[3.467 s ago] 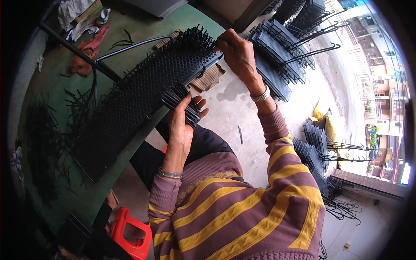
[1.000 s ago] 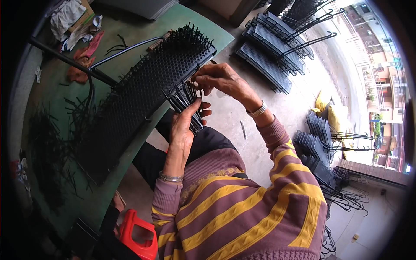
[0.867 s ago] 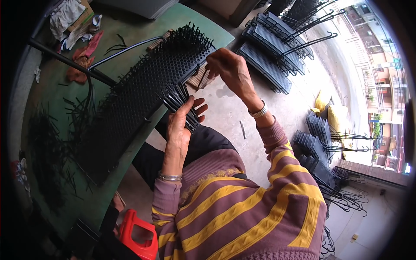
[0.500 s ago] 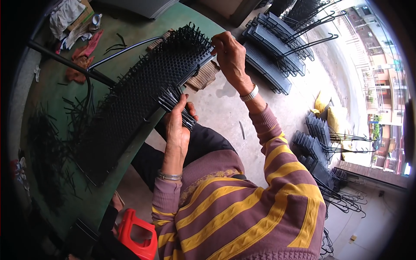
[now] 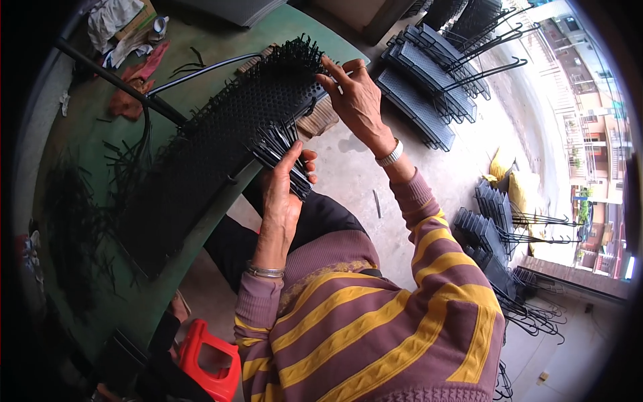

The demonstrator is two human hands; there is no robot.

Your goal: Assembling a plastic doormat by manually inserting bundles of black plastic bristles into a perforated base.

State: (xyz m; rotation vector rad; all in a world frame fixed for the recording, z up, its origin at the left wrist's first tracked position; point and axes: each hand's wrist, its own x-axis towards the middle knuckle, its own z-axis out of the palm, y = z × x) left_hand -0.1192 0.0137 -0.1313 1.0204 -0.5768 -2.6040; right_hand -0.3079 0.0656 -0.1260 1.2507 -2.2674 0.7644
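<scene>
A long black perforated panel (image 5: 221, 120) lies slantwise across the green table, with many thin black strips (image 5: 295, 57) standing up from its far end and along its far edge. My left hand (image 5: 281, 194) is closed round a bundle of black strips (image 5: 278, 151), held against the panel's near edge. My right hand (image 5: 358, 94) is at the panel's far right corner. Its index finger and thumb are apart, with their tips at the edge beside the standing strips. Nothing shows between them.
Loose black strips (image 5: 74, 234) heap on the green table (image 5: 325, 30) at left. A black metal tube frame (image 5: 120, 84) runs to the panel. Stacked black racks with hooked rods (image 5: 429, 87) stand on the floor at right. A red plastic object (image 5: 194, 348) sits below the table edge.
My right hand's thumb and index finger have parted from a pinch at the panel's corner. My left hand has shifted slightly right with the bundle, whose strips are now more fanned out.
</scene>
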